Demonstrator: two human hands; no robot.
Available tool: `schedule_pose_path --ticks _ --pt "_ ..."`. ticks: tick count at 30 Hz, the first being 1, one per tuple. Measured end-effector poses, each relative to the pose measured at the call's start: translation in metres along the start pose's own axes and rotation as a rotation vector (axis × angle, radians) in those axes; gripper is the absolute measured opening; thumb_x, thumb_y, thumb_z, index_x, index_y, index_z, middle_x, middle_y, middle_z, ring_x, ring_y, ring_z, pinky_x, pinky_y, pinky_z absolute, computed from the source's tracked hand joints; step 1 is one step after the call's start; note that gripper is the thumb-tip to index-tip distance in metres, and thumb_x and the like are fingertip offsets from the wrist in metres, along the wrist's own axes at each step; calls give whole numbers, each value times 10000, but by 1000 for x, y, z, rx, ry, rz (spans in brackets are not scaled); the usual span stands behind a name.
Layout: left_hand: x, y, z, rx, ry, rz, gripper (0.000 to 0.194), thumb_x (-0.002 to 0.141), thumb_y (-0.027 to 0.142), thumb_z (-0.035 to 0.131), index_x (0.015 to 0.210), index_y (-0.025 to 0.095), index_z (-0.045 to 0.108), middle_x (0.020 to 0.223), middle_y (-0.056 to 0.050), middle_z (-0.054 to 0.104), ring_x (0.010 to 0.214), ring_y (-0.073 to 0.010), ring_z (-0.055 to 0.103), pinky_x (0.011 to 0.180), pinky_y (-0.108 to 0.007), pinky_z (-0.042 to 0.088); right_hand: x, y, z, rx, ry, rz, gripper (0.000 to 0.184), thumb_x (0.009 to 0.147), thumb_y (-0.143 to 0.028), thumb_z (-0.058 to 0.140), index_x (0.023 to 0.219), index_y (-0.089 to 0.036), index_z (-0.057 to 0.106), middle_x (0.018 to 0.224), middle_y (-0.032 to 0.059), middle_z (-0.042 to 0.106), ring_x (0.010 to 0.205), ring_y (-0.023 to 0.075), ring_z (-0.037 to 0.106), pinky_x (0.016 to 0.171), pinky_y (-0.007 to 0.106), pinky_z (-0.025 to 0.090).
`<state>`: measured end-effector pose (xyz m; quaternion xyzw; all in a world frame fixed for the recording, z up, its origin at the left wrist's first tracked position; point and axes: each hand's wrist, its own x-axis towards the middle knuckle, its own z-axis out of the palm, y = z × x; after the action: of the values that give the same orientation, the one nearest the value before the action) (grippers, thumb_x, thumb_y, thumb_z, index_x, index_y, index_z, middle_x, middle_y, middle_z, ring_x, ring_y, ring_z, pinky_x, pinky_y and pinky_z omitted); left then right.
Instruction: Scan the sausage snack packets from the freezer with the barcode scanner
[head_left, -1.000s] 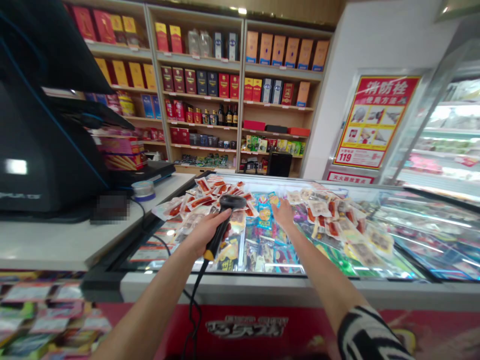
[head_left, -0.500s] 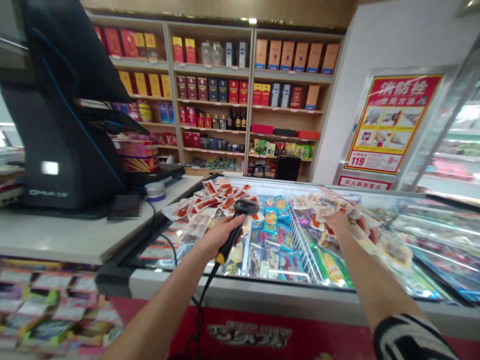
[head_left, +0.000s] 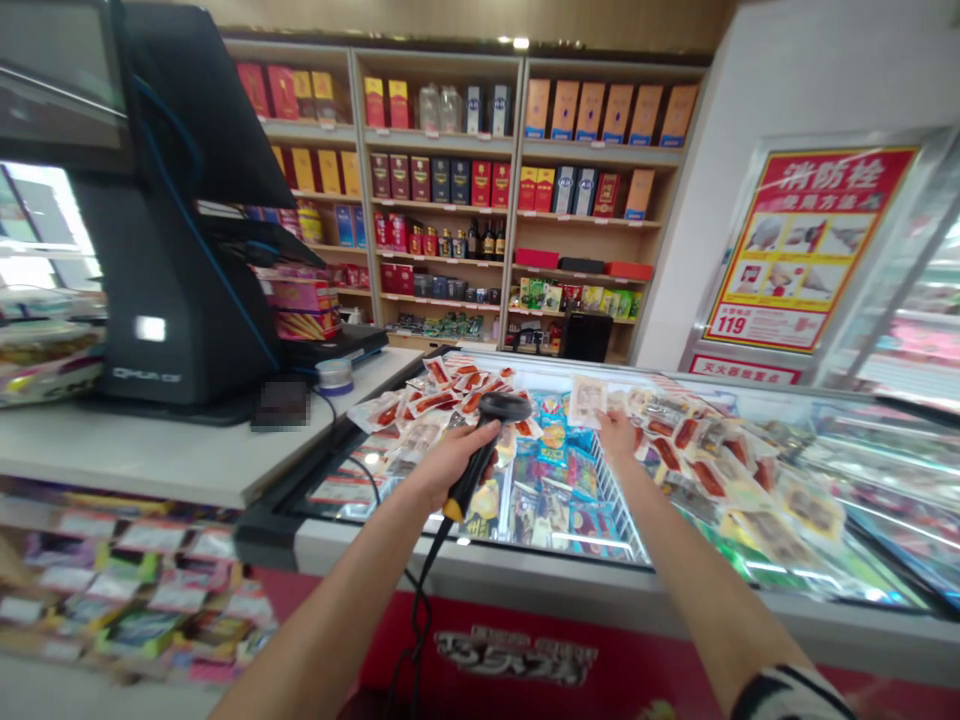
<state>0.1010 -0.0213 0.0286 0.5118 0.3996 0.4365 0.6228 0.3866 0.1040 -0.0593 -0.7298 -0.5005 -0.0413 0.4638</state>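
Note:
My left hand is wrapped round the handle of a black and yellow barcode scanner, its head pointing away from me over the freezer. A cord hangs from the handle's lower end. Between the fingers of my right hand is a clear vacuum-sealed food packet with pale contents, lifted over the middle of the freezer. Beside that hand, to the right, lies a pile of sealed packets, several with reddish-brown contents. Another pile of such packets lies left of the scanner.
The glass-topped chest freezer holds bagged goods and a white wire divider. On the left, a counter bears a black checkout terminal and a tape roll. Shelves of boxes stand behind.
My right hand has come left from the right pile with a packet in its fingers. My left hand still holds the scanner. The view has turned slightly left.

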Motion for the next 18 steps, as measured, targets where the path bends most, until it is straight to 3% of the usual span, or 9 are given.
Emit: schedule_pose_path --ticks 4,8,18 --pt "-4 0 -7 -35 -14 -11 328 641 448 562 725 139 490 551 1 529 415 -77 480 389 -194 362 -18 -24 20 274 57 81 360 722 -422 383 747 -110 561 667 72 613 593 159 543 520 238 390" --pt "-5 0 -11 -42 -25 -24 313 654 440 553 696 140 474 546 1 526 415 -76 480 394 -191 358 -24 -35 26 455 89 120 290 670 -426 448 686 -150 533 600 30 577 551 144 512 505 235 379" --pt "-1 2 -11 -52 -55 -39 309 658 434 551 700 138 474 556 0 523 414 -80 476 382 -193 357 -23 -37 25 603 102 151 220 615 -399 499 609 -180 485 541 -8 513 535 136 468 517 242 354"
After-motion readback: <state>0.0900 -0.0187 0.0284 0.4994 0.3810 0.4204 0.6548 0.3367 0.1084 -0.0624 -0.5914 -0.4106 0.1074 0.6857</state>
